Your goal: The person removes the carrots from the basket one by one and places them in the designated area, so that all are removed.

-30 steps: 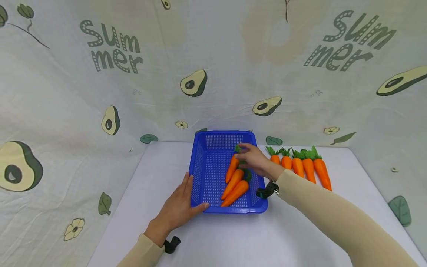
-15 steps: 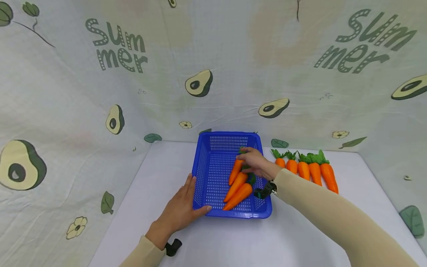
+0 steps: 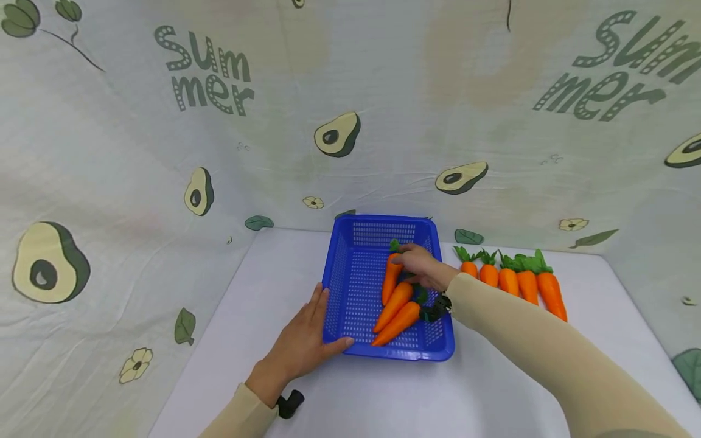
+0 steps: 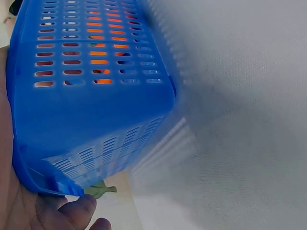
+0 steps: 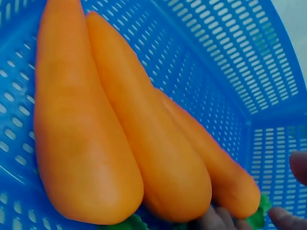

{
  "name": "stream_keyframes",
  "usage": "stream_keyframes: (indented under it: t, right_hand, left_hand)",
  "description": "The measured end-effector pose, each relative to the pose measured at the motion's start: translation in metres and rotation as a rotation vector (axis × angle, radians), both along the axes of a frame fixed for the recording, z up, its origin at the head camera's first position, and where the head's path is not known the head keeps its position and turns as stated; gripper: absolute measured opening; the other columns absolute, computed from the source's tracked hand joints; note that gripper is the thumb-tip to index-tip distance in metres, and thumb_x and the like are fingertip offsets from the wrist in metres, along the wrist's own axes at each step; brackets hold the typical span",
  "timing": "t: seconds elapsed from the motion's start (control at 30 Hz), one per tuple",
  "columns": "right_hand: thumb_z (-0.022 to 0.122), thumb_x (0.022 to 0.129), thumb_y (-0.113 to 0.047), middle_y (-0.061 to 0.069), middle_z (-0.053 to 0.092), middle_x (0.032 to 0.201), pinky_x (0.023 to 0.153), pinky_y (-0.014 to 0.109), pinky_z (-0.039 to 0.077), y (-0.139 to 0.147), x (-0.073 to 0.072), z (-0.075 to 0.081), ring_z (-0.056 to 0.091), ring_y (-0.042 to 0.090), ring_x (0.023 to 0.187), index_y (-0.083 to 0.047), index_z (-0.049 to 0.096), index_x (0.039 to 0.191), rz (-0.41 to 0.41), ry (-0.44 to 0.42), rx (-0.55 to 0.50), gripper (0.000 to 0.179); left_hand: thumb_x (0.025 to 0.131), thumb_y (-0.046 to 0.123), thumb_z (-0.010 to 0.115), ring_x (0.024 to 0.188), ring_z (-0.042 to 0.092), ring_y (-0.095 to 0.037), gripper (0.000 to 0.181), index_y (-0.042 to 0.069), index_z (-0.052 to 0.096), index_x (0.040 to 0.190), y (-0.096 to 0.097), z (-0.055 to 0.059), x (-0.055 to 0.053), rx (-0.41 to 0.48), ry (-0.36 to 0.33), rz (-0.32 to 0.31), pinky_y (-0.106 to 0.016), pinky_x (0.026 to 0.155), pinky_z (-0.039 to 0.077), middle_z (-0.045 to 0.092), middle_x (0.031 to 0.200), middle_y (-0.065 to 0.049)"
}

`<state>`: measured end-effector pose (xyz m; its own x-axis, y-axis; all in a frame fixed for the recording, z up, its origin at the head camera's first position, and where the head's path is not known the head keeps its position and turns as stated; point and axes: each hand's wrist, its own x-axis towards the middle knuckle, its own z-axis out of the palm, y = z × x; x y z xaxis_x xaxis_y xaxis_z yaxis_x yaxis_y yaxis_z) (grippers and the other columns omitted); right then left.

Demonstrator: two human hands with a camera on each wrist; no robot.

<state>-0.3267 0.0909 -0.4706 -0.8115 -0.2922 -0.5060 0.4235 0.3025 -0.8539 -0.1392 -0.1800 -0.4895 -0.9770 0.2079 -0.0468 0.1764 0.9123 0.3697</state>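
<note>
A blue slotted plastic basket (image 3: 356,348) holds three orange carrots with green tops. My left hand (image 3: 298,344) lies at its near left corner, fingers straight along the outer left side and thumb on the near rim; palm and fingertips show at the rim in the left wrist view. Inside, my right hand (image 3: 424,267) has its fingertips against the crown of the farthest carrot (image 3: 391,281), its thumb apart above the middle carrot (image 3: 395,307). In the right wrist view a finger (image 5: 284,219) touches the green leaves. The nearest carrot (image 5: 84,143) lies beside the middle one.
Several more carrots (image 3: 509,283) lie in a row on the white table (image 3: 383,401), right of the basket and behind the right sleeve (image 3: 509,322). A printed cloth (image 3: 394,146) hangs behind and beside the table.
The view has shifted, so the basket appears farther right. The right fingers have drawn slightly right from the farthest carrot's top, and that carrot stands straighter. The left hand keeps its place.
</note>
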Motion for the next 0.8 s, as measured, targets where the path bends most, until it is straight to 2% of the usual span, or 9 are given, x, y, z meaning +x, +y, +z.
stream_keyframes:
  t: [0.17, 0.3, 0.5, 0.8]
  right_hand:
    - [0.058, 0.106, -0.014, 0.026, 0.033, 0.166, 0.114, 0.061, 0.047, -0.009, -0.008, -0.003, 0.041, 0.046, 0.15, -0.003, 0.022, 0.166, 0.057, -0.008, 0.017, 0.071]
    - [0.062, 0.103, -0.009, 0.028, 0.039, 0.162, 0.107, 0.057, 0.054, -0.025, -0.011, -0.008, 0.047, 0.046, 0.146, -0.003, 0.028, 0.164, 0.112, -0.003, 0.033, 0.07]
    - [0.063, 0.1, 0.002, 0.028, 0.055, 0.146, 0.098, 0.056, 0.06, -0.047, -0.004, -0.016, 0.061, 0.041, 0.13, -0.008, 0.036, 0.162, 0.177, -0.019, -0.009, 0.069]
    - [0.067, 0.099, 0.002, 0.025, 0.059, 0.14, 0.093, 0.055, 0.063, -0.072, 0.002, -0.026, 0.067, 0.036, 0.118, -0.014, 0.033, 0.164, 0.184, -0.056, -0.115, 0.075]
  left_hand:
    - [0.091, 0.082, 0.056, 0.156, 0.035, -0.042, 0.119, 0.005, 0.011, 0.17, 0.0, 0.001, 0.0, -0.008, 0.003, -0.001, -0.056, 0.121, 0.04, 0.008, 0.178, -0.017]
    - [0.091, 0.083, 0.055, 0.155, 0.037, -0.042, 0.119, 0.005, 0.012, 0.17, 0.0, 0.002, 0.0, -0.005, -0.001, -0.004, -0.056, 0.121, 0.041, 0.007, 0.178, -0.016]
    - [0.091, 0.085, 0.053, 0.154, 0.039, -0.044, 0.119, 0.004, 0.013, 0.169, 0.001, 0.002, -0.001, 0.002, 0.001, -0.016, -0.057, 0.121, 0.041, 0.008, 0.178, -0.017]
    - [0.092, 0.082, 0.055, 0.155, 0.036, -0.043, 0.118, 0.004, 0.013, 0.169, -0.001, 0.003, 0.0, 0.0, 0.002, -0.013, -0.056, 0.122, 0.04, 0.009, 0.177, -0.018]
